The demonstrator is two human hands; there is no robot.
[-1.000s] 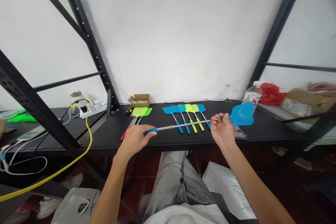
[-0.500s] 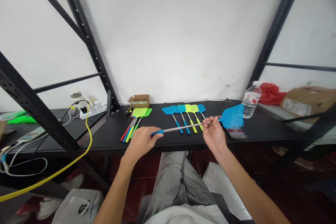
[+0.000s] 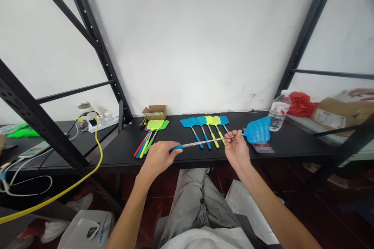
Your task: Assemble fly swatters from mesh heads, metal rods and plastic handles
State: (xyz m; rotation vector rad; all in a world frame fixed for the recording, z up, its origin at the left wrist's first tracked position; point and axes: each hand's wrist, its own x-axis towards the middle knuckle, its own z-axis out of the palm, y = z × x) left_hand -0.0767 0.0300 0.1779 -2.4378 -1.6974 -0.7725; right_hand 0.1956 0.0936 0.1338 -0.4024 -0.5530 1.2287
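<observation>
Between my hands a blue fly swatter is held almost level above the front of the black table, its metal rod drawn out long. My left hand is closed around its blue handle. The fingers of my right hand pinch the rod close to the blue head. Behind the rod lies a row of blue and yellow-green fly swatters, heads toward the wall. To the left, a stack of fly swatters rests with red, blue, yellow and green handles fanned out.
A small open cardboard box stands by the wall. A water bottle is at the right, near a red bag and a brown carton. A yellow cable and a power strip are at the left. Another person's hand shows far right.
My right hand and the swatter's head have shifted slightly left, toward my left hand. At the far right, another person's hand has changed position above the carton.
</observation>
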